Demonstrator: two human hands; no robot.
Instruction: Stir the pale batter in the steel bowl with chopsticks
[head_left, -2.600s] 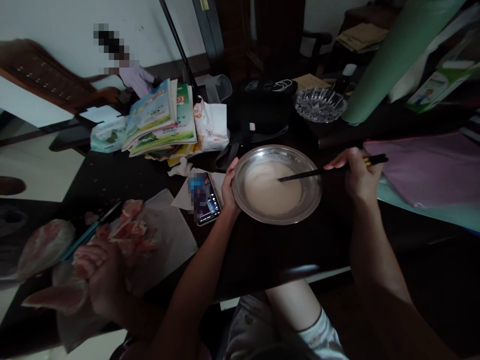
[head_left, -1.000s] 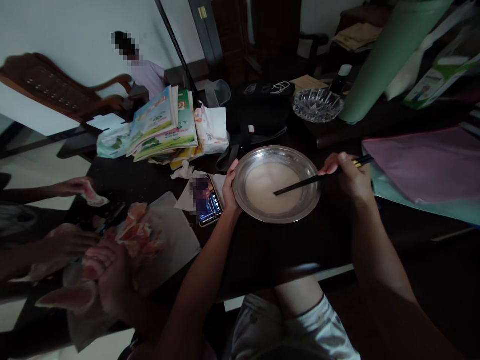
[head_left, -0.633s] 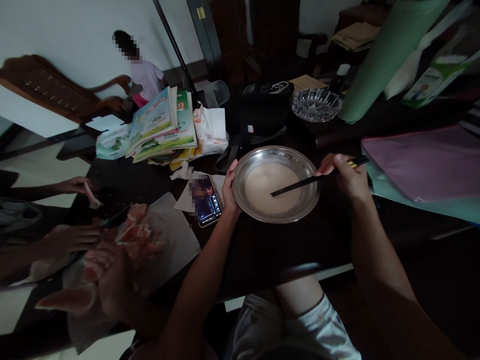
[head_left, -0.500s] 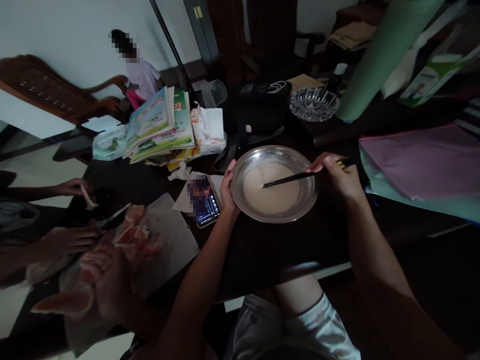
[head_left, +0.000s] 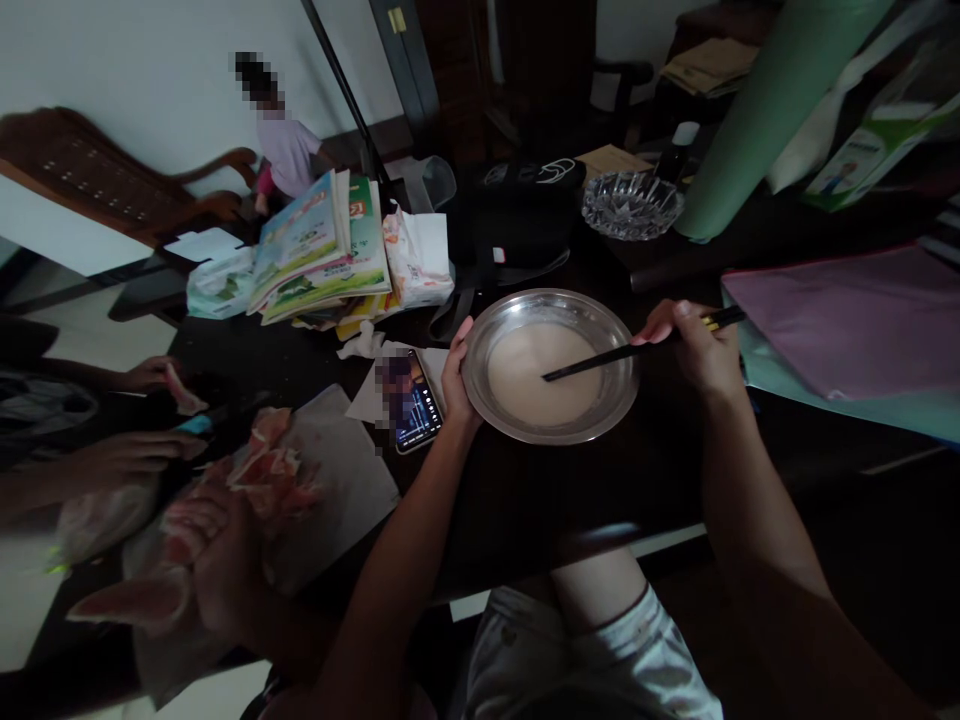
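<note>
A round metal bowl [head_left: 622, 395] holds a pale, creamy liquid [head_left: 525, 370]. My left hand [head_left: 458, 375] grips the bowl's left rim, its thumb on the edge and the other fingers mostly hidden behind the side. In my right hand [head_left: 701, 345], to the right of the bowl, is a pair of dark chopsticks [head_left: 607, 356] with gold bands near the top. Their tips dip into the liquid around its middle. Left of the bowl, close to my left wrist, a phone [head_left: 411, 402] with a lit screen lies on white paper.
At the left, other people's hands [head_left: 142, 450] work over pinkish peel pieces [head_left: 274, 460] on a pale sheet [head_left: 349, 470]. Behind are stacked books [head_left: 315, 250], a tissue pack [head_left: 420, 260], a black bag [head_left: 517, 220] and a glass ashtray [head_left: 630, 207]. A pink folder [head_left: 840, 320] lies right.
My right hand and the chopsticks have shifted to the right, the tips moving through the liquid. My left hand stays on the rim. A neighbouring person's hands at the left have moved slightly.
</note>
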